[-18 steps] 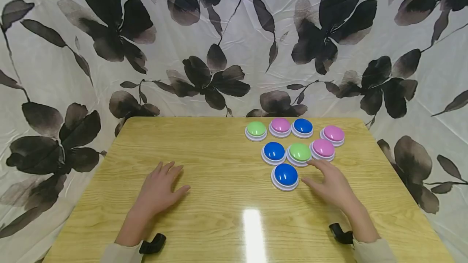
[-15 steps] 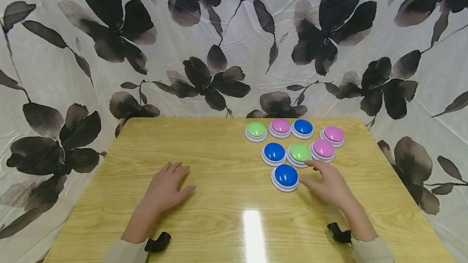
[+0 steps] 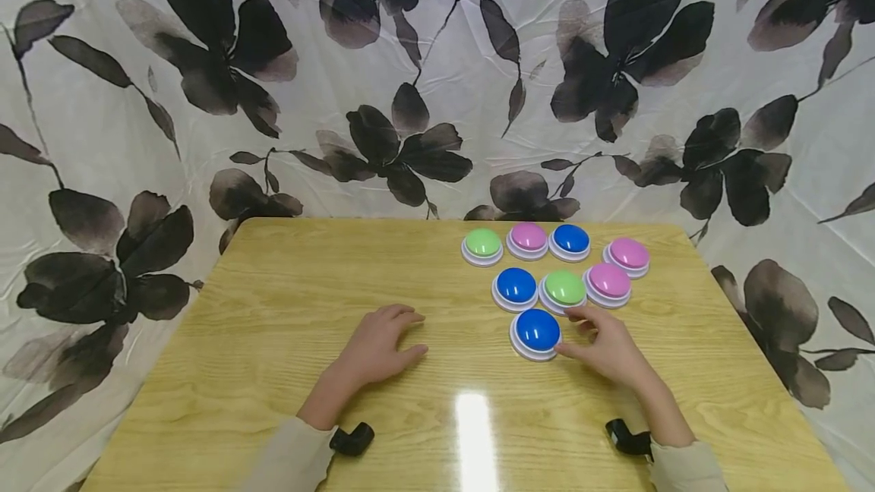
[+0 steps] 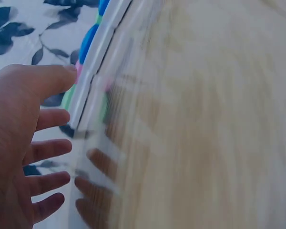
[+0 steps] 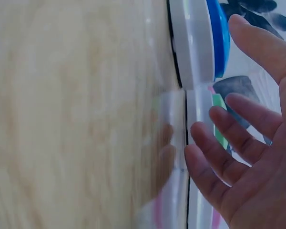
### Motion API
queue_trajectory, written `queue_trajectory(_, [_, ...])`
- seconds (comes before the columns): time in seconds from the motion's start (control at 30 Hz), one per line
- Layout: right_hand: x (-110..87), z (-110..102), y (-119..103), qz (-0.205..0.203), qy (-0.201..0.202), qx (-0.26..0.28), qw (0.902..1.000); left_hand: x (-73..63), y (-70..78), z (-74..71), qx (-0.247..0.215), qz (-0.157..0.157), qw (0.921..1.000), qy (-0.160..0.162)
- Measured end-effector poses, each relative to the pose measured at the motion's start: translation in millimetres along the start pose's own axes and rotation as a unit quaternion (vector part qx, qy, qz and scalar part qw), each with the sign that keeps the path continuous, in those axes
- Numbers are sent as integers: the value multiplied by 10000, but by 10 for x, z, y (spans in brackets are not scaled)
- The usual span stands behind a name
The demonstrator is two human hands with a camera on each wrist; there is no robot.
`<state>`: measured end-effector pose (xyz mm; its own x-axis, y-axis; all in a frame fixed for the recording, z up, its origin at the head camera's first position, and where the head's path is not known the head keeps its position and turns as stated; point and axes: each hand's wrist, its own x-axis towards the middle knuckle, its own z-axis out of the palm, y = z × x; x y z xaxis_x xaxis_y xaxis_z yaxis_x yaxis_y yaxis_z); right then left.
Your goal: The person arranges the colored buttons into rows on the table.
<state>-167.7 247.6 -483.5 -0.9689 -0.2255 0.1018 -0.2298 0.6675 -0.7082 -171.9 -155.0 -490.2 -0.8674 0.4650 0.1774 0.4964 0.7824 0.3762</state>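
Taking the front blue button (image 3: 536,331) as the centre of the dial, with twelve on the far side, the right hand (image 3: 607,345) lies at about four o'clock. Its forearm rises from five o'clock, the hand angled toward ten, palm turned inward. The thumb (image 3: 569,350) is at the front blue button's rim, and the forefinger reaches to the near edge of the middle green button (image 3: 563,287) at one o'clock (whether either tip makes contact, I cannot tell). Thumb and fingers stand apart, the fingers gently bent, gripping nothing.

The left hand (image 3: 378,345) is at nine o'clock, well apart from the buttons, over the wooden table (image 3: 273,279). Its forearm slants up from seven; the fingers point to about two o'clock, and the thumb stands off from them with nothing between. The left wrist view shows the fingers separated, mirrored in the glossy tabletop.

The middle blue button (image 3: 516,285) sits at eleven, the middle pink button (image 3: 608,280) at two. Behind them, from eleven round to two, come a green button (image 3: 482,242), a pink, a blue and another pink. Floral cloth (image 3: 451,89) hangs beyond the table at twelve.
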Motion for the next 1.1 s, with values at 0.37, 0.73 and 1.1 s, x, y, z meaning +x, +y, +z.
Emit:
queue_trajectory(0.37, [31,53,23,-33,-128,360,9993,324,291,193,-367,409,9985,-60])
queue_trajectory(0.73, [56,85,33,32,-262,461,9986,601,565,391,-667,436,9963,-306])
queue_trajectory(1.1, [66,103,34,153,-387,463,9981,775,720,540,-804,412,9949,-439])
